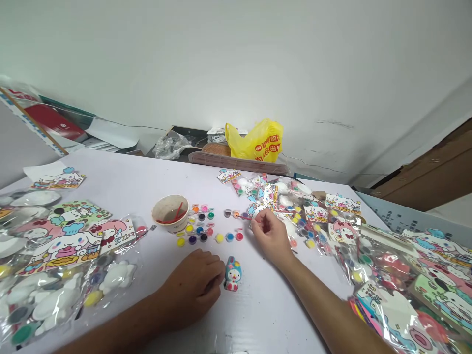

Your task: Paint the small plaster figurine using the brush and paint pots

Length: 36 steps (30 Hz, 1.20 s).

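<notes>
A small painted figurine (233,274) with blue ears stands on the white table, right beside the curled fingers of my left hand (199,285). Whether that hand holds anything is hidden. My right hand (269,233) pinches a thin red brush (244,217), its tip over an orange paint pot (236,214). More small open pots lie in strips in the middle, such as a yellow one (220,238) and a red one (239,236). Behind my left hand, a paper bowl (170,212) holds murky liquid and red brushes.
Clear packets with white figurines and cartoon cards cover the table's left side (66,246) and right side (391,275). At the back edge, a yellow plastic bag (256,141) and a crumpled clear bag (171,146) lie near the wall.
</notes>
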### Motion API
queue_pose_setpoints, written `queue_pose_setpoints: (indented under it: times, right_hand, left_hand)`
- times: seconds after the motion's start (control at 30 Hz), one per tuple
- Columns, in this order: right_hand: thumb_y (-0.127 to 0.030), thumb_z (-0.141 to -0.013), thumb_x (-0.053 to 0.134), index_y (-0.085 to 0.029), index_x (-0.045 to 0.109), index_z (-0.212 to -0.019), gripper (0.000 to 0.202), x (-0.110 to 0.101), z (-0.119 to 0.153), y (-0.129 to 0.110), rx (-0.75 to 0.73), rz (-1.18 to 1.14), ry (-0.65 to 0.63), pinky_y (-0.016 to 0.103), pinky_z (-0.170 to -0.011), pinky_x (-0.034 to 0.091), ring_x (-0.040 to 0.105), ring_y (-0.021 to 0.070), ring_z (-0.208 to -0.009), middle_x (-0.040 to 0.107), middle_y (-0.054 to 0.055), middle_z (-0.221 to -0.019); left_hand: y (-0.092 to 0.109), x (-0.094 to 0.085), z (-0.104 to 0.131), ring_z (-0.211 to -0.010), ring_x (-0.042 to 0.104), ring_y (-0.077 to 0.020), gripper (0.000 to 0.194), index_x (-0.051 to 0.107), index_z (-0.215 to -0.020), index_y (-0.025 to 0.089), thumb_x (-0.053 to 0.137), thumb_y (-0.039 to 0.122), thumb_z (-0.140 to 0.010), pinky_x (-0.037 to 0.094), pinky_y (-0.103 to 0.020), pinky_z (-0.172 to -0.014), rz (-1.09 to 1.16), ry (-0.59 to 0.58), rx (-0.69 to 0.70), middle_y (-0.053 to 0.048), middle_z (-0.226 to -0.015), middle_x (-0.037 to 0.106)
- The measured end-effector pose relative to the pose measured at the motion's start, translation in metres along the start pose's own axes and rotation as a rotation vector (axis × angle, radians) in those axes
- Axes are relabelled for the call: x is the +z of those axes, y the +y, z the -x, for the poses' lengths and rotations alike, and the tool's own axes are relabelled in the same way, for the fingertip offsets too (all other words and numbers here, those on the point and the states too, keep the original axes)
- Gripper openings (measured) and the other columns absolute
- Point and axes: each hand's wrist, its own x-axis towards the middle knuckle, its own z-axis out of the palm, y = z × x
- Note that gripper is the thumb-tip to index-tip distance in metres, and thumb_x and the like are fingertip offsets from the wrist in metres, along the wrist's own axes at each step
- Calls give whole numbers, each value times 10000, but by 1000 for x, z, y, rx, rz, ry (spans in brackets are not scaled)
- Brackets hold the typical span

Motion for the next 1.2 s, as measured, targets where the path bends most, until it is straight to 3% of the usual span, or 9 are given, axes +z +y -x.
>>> queue_pose_setpoints:
  times: [0.23, 1.2]
  right_hand:
    - [-287, -850, 579, -219, 493, -745, 151, 0, 0, 0, -20, 129, -20, 248, -527, 323, 395, 128, -539, 442, -59, -591]
    - [-328, -781, 627, -209, 530, -704, 172, -6, -16, -7, 180, -114, -105, 247, -510, 311, 398, 126, -525, 427, -64, -575]
  left_hand:
    - [0, 0, 0, -687, 423, -165, 145, 391, -722, 197, 437, 64, -755, 295, -303, -663, 21, -8, -18, 18, -713, 510]
    - [0, 0, -2, -687, 423, -171, 147, 376, -721, 201, 437, 71, -753, 298, -308, -659, -2, -38, -33, 12, -721, 514]
